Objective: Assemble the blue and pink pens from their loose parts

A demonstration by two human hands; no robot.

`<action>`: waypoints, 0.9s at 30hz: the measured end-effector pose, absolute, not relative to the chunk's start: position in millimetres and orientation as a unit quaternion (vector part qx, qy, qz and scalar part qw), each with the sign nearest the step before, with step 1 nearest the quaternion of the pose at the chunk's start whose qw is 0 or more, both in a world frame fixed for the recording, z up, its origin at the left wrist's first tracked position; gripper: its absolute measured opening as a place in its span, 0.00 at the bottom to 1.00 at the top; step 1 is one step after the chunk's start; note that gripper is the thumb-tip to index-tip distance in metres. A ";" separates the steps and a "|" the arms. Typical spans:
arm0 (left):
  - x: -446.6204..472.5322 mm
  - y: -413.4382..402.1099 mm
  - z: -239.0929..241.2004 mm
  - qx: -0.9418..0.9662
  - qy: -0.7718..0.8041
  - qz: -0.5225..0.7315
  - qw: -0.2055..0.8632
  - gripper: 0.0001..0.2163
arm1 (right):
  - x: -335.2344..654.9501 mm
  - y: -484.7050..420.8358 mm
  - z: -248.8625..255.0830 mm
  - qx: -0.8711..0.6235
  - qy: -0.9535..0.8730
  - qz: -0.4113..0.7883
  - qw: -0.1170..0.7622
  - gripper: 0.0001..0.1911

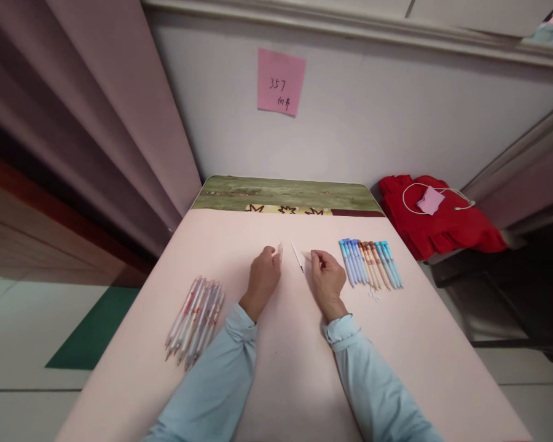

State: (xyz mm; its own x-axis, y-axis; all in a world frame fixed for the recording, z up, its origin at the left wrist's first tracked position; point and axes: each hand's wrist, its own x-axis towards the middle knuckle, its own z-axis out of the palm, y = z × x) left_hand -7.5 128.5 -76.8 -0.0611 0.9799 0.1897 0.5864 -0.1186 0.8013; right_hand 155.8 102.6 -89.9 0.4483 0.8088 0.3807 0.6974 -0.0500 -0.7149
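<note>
My left hand (263,275) is closed on a pale, see-through pen barrel (281,250), which pokes up past the thumb. To its right, on the pink table cover, lies a thin white pen refill (297,255) with a dark tip; neither hand touches it. My right hand (328,277) pinches a small pale pen part (306,254) between thumb and fingertips, mostly hidden, so its exact kind is unclear. Beyond the right hand is a row of blue, brown and turquoise pens (371,264). Left of my left forearm lies a bunch of clear-barrelled pens (196,319).
Several tiny white bits (373,296) lie below the coloured pens. A green wood-patterned strip (286,189) runs along the table's far edge, against a wall with a pink note (281,83). To the right, a red cloth (447,224) carries a white cable.
</note>
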 end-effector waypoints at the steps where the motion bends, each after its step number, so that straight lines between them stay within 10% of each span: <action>1: -12.0 124.9 -72.2 0.637 0.621 0.384 0.248 0.05 | 158.1 100.6 -88.2 -0.718 -0.517 0.062 0.461 0.19; 9: -97.2 58.1 -19.1 0.654 0.712 0.246 0.070 0.07 | 176.5 69.5 -55.3 -0.668 -0.492 0.150 0.537 0.20; 27: -97.0 3.9 -19.6 0.641 0.765 -0.025 0.060 0.11 | 163.9 5.2 -53.3 -0.607 -0.513 0.302 0.526 0.19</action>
